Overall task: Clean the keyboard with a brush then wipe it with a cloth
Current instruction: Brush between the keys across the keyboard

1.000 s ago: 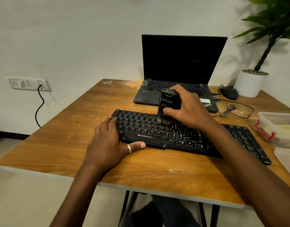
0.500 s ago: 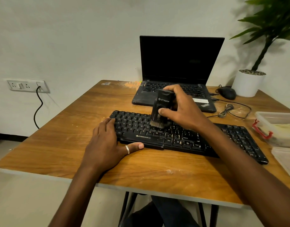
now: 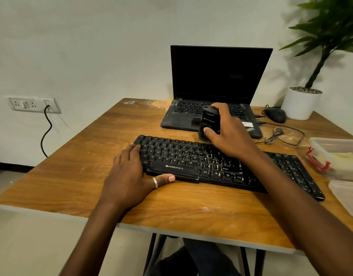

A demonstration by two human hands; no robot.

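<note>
Black keyboard [image 3: 181, 156] lies across the middle of the wooden table [image 3: 82, 166], near side of the laptop [image 3: 217, 76]. Pale specks on its right half. Right hand [image 3: 229, 134] clamps the black brush [image 3: 209, 122], upright at the keyboard's far edge. Left hand [image 3: 129, 174] rests flat on the keyboard's left end, fingers straight, thumb against the near edge.

The keyboard [image 3: 191, 162] lies across the middle of the counter [image 3: 82, 166]; the laptop [image 3: 217, 80] stands behind it; the mouse [image 3: 276, 114] and plant pot [image 3: 300, 104] sit right of the laptop; a container [image 3: 339, 154] lies right of the keyboard; the left hand [image 3: 129, 176] rests on the keyboard's left end; the right hand [image 3: 229, 132] holds the brush [image 3: 209, 122] at its rear edge.
</note>
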